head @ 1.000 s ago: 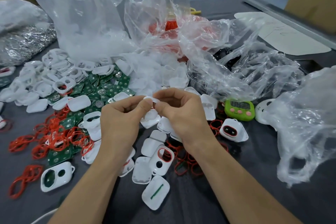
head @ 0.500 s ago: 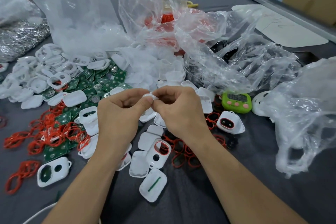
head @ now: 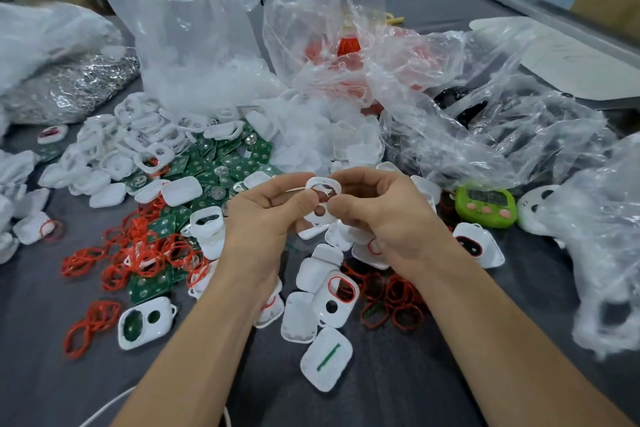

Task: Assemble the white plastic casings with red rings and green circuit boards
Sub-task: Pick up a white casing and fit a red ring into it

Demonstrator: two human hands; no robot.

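A white casing (head: 323, 180) with a large window is pinched tilted between the left hand (head: 266, 218) and right hand (head: 377, 215). Loose casings (head: 131, 149) heap at far left. Green boards (head: 214, 163) lie beside them, with red rings (head: 138, 253) strewn nearer.

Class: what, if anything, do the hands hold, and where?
One white casing: the left hand pinches its left edge, the right hand its right edge.
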